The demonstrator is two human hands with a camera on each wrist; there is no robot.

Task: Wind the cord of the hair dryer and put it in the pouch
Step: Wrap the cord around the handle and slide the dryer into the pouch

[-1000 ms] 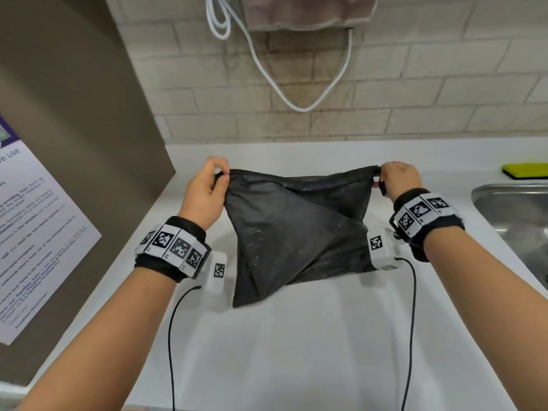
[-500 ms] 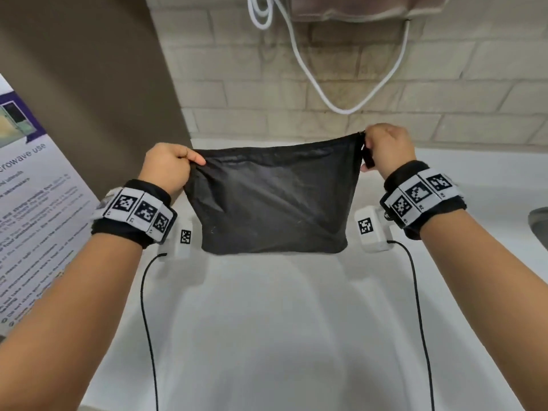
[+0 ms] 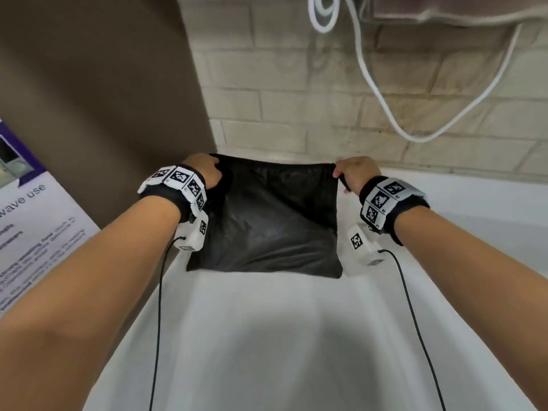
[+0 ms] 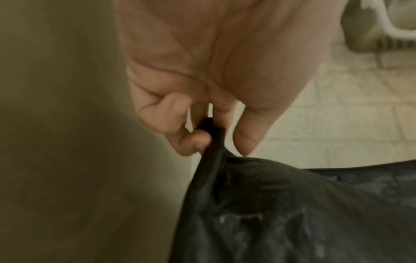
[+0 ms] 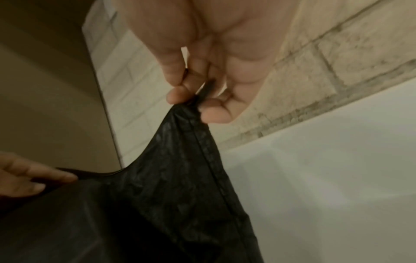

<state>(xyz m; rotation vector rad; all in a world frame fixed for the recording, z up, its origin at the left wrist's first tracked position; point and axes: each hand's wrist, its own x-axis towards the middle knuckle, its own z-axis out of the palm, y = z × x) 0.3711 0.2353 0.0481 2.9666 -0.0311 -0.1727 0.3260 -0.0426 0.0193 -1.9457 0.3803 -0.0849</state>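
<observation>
A flat black pouch point(image 3: 272, 221) is stretched out over the white counter point(image 3: 267, 336), near the back wall. My left hand point(image 3: 207, 170) pinches its top left corner, and my right hand point(image 3: 353, 173) pinches its top right corner. In the left wrist view my fingers point(image 4: 193, 140) nip the black fabric point(image 4: 292, 204). The right wrist view has thumb and fingers point(image 5: 213, 110) pinching the pouch corner point(image 5: 180, 169), with the left hand point(image 5: 33, 178) at the far corner. A white cord point(image 3: 382, 93) hangs in a loop from an object on the wall above. The hair dryer itself is cut off by the frame's top.
A brown panel point(image 3: 103, 99) stands on the left with a printed notice point(image 3: 32, 232) leaning below it. A tiled wall point(image 3: 326, 114) closes the back of the counter. Thin black wrist-camera cables point(image 3: 158, 307) trail back from both wrists.
Both hands have carried the pouch up, spread it square, then brought it down and back toward the wall, where it now lies flatter over the counter.
</observation>
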